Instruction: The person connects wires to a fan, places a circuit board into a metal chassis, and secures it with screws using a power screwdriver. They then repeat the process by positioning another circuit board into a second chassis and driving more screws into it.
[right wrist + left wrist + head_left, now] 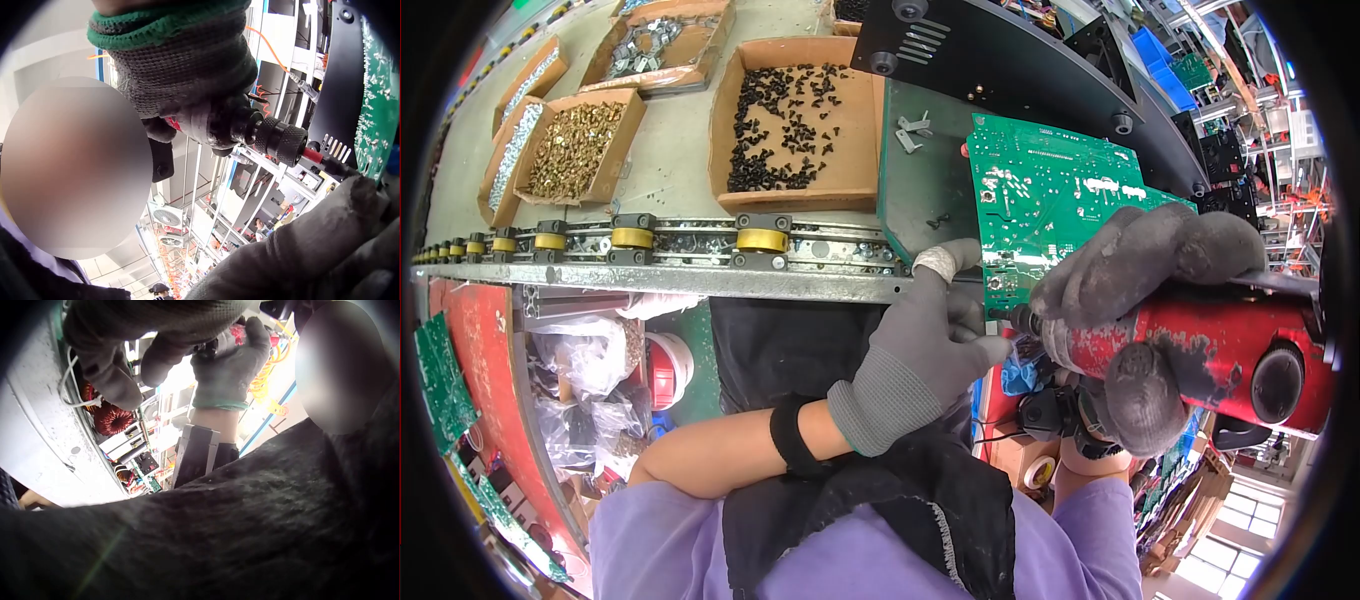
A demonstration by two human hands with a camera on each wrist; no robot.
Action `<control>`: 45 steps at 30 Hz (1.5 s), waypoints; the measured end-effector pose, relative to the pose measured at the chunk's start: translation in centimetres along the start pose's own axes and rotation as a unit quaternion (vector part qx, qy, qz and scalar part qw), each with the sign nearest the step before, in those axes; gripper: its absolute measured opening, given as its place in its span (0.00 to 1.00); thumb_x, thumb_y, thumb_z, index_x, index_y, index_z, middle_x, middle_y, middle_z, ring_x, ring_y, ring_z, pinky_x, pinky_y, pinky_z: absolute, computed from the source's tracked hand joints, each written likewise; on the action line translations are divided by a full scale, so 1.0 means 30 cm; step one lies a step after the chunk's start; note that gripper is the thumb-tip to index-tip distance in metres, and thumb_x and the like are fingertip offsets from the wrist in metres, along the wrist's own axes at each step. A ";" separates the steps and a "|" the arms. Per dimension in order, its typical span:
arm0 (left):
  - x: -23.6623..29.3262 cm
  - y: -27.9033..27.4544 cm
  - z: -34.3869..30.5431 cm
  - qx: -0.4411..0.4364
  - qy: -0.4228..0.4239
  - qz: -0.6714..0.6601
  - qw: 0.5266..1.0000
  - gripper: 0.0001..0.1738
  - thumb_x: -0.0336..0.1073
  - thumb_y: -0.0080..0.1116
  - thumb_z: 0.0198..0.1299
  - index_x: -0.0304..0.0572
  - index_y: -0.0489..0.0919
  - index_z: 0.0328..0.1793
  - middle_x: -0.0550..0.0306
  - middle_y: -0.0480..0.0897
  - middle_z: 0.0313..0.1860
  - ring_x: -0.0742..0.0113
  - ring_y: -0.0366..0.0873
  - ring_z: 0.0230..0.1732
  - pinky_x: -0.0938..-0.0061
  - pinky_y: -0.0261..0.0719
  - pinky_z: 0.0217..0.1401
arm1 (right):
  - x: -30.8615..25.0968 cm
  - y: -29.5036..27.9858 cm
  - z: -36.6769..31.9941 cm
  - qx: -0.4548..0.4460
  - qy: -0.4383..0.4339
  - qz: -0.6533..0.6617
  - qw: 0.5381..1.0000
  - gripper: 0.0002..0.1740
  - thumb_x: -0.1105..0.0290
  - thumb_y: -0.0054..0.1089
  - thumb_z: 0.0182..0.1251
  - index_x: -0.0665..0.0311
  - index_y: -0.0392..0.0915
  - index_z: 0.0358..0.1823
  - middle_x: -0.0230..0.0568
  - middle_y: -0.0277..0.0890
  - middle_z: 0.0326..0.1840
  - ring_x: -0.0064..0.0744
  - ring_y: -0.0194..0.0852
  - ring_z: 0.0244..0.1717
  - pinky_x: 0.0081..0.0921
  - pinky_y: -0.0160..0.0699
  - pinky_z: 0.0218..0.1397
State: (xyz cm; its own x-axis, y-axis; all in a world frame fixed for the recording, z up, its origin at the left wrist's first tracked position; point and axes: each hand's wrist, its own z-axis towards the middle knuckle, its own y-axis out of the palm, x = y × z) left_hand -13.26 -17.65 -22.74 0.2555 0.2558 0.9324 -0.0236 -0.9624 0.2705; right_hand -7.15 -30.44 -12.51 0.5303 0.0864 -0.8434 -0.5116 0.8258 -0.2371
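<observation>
In the head view, my grey-gloved right hand (pixel 1165 275) grips a red power screwdriver (pixel 1200 350) with worn paint. Its bit (pixel 1015 318) points left at the near corner of a green circuit board (pixel 1050 200). My gloved left hand (pixel 920 360), white tape on one finger, is at that corner with bent fingers along the board's edge and the thumb below the bit. The right wrist view shows the left fingers (pixel 350 200) right at the bit's tip, beside the black knurled chuck (pixel 281 140). I cannot tell whether the left fingers pinch anything there.
A black metal panel (pixel 1020 70) with vent slots stands behind the board. Small metal brackets (pixel 912 130) and dark screws (pixel 940 220) lie left of it. Cardboard trays hold black screws (pixel 780 130) and brass-coloured fasteners (pixel 575 150). A roller rail (pixel 690 240) runs along the bench edge.
</observation>
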 end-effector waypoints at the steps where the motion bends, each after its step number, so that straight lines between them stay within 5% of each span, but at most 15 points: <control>1: -0.001 0.000 0.000 0.000 0.000 0.000 1.000 0.40 0.25 0.69 0.52 0.38 0.63 0.71 0.63 0.73 0.27 0.78 0.72 0.30 0.78 0.74 0.37 | 0.004 -0.004 0.002 -0.003 -0.004 0.001 1.000 0.38 0.73 0.70 0.60 0.59 0.60 0.69 0.45 0.73 0.40 0.31 0.75 0.34 0.30 0.83 0.29; 16: -0.011 0.001 0.003 -0.005 -0.010 -0.020 1.000 0.40 0.26 0.68 0.52 0.40 0.62 0.72 0.63 0.74 0.28 0.78 0.74 0.31 0.78 0.76 0.38 | 0.070 0.014 0.024 -0.033 -0.090 0.124 0.988 0.35 0.73 0.72 0.58 0.60 0.62 0.65 0.44 0.74 0.37 0.28 0.71 0.22 0.26 0.76 0.19; 22: 0.001 -0.011 0.002 -0.020 -0.008 -0.036 0.999 0.40 0.26 0.67 0.53 0.40 0.62 0.72 0.61 0.76 0.30 0.76 0.75 0.32 0.77 0.78 0.40 | 0.059 0.008 0.035 -0.041 -0.089 0.111 0.989 0.37 0.70 0.74 0.58 0.59 0.63 0.66 0.42 0.72 0.35 0.28 0.72 0.27 0.25 0.76 0.21; 24: 0.008 -0.039 -0.005 -0.047 0.013 0.033 0.998 0.36 0.27 0.65 0.54 0.41 0.65 0.70 0.58 0.79 0.31 0.71 0.79 0.33 0.73 0.79 0.41 | 0.029 -0.018 0.052 -0.082 -0.076 0.158 0.981 0.37 0.69 0.74 0.58 0.59 0.63 0.67 0.40 0.71 0.34 0.27 0.71 0.27 0.24 0.76 0.22; 27: 0.128 -0.175 0.029 -0.054 0.005 0.170 0.984 0.28 0.24 0.62 0.58 0.40 0.72 0.66 0.58 0.81 0.39 0.74 0.80 0.42 0.78 0.80 0.44 | -0.041 -0.032 0.014 0.006 -0.078 0.129 0.989 0.35 0.68 0.73 0.59 0.61 0.64 0.66 0.38 0.68 0.34 0.26 0.67 0.29 0.22 0.73 0.22; 28: 0.132 -0.193 0.046 0.050 0.118 0.297 0.946 0.18 0.28 0.60 0.60 0.39 0.78 0.58 0.58 0.83 0.34 0.75 0.80 0.38 0.77 0.79 0.41 | -0.066 -0.038 -0.011 0.037 -0.076 0.120 0.989 0.35 0.68 0.73 0.60 0.61 0.65 0.66 0.38 0.67 0.34 0.25 0.66 0.30 0.21 0.72 0.22; 31: 0.153 -0.229 0.098 0.037 0.179 0.342 0.922 0.12 0.29 0.59 0.60 0.39 0.82 0.51 0.56 0.84 0.36 0.71 0.81 0.36 0.76 0.78 0.40 | -0.103 -0.085 -0.056 0.051 0.026 0.105 0.993 0.32 0.67 0.72 0.61 0.63 0.66 0.64 0.37 0.67 0.36 0.25 0.62 0.30 0.23 0.69 0.20; 37: 0.111 -0.163 0.090 0.019 0.192 0.362 0.912 0.09 0.29 0.60 0.59 0.37 0.84 0.45 0.51 0.83 0.35 0.68 0.82 0.35 0.74 0.79 0.40 | -0.027 -0.029 -0.046 0.078 -0.113 0.104 0.985 0.31 0.68 0.73 0.59 0.57 0.64 0.60 0.39 0.68 0.37 0.29 0.68 0.29 0.27 0.80 0.25; 39: 0.102 -0.158 0.094 -0.006 0.159 0.379 0.912 0.14 0.30 0.60 0.60 0.38 0.81 0.52 0.53 0.83 0.36 0.68 0.82 0.36 0.74 0.79 0.40 | -0.027 -0.002 -0.062 0.119 -0.069 0.135 0.981 0.32 0.69 0.73 0.59 0.55 0.64 0.61 0.39 0.69 0.37 0.30 0.70 0.31 0.31 0.83 0.26; 41: 0.081 -0.123 0.103 0.041 0.110 0.255 0.960 0.25 0.33 0.64 0.58 0.44 0.73 0.63 0.53 0.82 0.32 0.60 0.83 0.35 0.68 0.80 0.41 | -0.018 0.024 -0.073 0.137 -0.042 0.160 0.977 0.32 0.70 0.73 0.60 0.54 0.63 0.61 0.40 0.70 0.38 0.32 0.72 0.32 0.34 0.84 0.26; 45: 0.118 -0.073 0.129 0.005 -0.036 0.048 0.998 0.39 0.33 0.65 0.57 0.38 0.61 0.74 0.56 0.80 0.29 0.65 0.81 0.32 0.70 0.78 0.39 | 0.049 0.064 -0.081 0.076 -0.082 0.200 0.973 0.32 0.69 0.73 0.60 0.56 0.63 0.61 0.39 0.70 0.35 0.33 0.73 0.29 0.35 0.84 0.25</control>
State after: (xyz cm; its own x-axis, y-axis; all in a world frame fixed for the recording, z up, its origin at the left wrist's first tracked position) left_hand -8.56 -14.99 -20.95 0.3221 0.1548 0.9339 -0.0429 -0.9831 0.1778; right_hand -9.01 -30.09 -15.37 0.4171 0.4953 -0.7620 -0.5994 0.7802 0.1790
